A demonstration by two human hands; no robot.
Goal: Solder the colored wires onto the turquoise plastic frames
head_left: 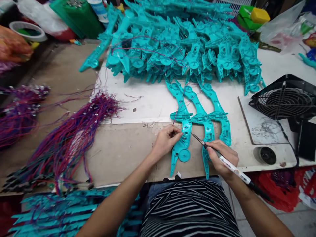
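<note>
My right hand (pixel 223 156) is wrapped round the white-and-black handle of a soldering iron (pixel 234 169). The iron's metal tip points left at a turquoise plastic half-shell (pixel 187 126), close to the small metal contacts in it; whether it touches cannot be made out. At the left edge of that shell, my left hand (pixel 166 140) pinches the end of a thin pink wire (pixel 175 117), which runs up over the part. Two similar curved shells lie alongside, a middle shell (pixel 208 126) partly behind my right hand and a right shell (pixel 224 126).
Behind rises a large pile of turquoise shells (pixel 172 49). Bundled red and purple wires (pixel 71 135) lie at left. On the right stand a black fan (pixel 278 98), a board with wire scraps (pixel 264 128) and a small round tin (pixel 265 155). More turquoise parts (pixel 61 214) lie below the table edge.
</note>
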